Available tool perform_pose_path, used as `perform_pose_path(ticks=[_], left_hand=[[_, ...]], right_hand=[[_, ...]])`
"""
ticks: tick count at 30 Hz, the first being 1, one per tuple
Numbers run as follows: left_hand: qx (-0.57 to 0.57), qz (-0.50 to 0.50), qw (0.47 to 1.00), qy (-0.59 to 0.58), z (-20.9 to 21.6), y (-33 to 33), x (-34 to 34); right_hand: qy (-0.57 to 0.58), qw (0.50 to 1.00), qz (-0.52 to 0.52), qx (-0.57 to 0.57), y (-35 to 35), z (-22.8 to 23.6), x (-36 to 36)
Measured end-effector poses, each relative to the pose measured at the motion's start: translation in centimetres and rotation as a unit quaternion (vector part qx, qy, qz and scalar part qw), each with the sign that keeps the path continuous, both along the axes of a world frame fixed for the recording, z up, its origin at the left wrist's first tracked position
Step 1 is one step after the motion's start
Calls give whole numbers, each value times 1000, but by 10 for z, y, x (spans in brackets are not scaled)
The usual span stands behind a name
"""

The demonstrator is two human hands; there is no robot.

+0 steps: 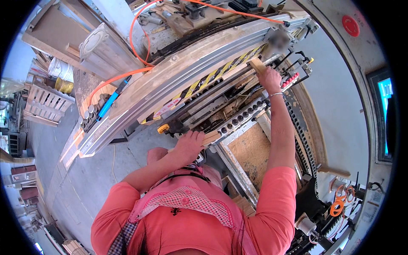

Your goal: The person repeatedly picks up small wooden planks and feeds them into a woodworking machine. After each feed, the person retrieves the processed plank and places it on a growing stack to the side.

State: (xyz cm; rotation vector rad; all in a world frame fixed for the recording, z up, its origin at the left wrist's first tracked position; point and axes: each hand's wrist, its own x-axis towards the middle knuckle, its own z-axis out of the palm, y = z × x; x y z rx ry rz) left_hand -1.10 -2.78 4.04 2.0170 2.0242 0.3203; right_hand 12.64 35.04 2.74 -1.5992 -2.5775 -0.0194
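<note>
Out at the far right of the machine, my right hand [270, 80] is closed round a short pale wooden strip [257, 64], whose far end points toward a blurred machine head [278, 40]. Closer to my body, my left hand [190, 145] curls over another light wooden piece [211, 137] at the near end of the machine. The fingertips of that hand are partly hidden. Between both hands runs the machine bed [219, 112], strewn with wood offcuts and lined with a row of round black parts [236, 122].
A long curved-looking metal rail [170, 72] with yellow-black striped tape crosses beyond the bed. An orange hose [135, 32] and a blue tool [111, 102] lie there. Below is a sawdust-filled bin [250, 148]. At right are a red button [350, 25], a screen [384, 114] and orange scissors [337, 207].
</note>
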Motion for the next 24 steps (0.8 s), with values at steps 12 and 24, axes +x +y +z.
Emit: perform_pose_path(ticks=[12, 24], left_hand=[[42, 13, 998, -37, 1, -1, 2], [360, -162, 897, -200, -23, -1, -12]], right_hand=[[0, 1000, 5, 20, 2, -4, 1], [-15, 999, -27, -15, -1, 4, -1]])
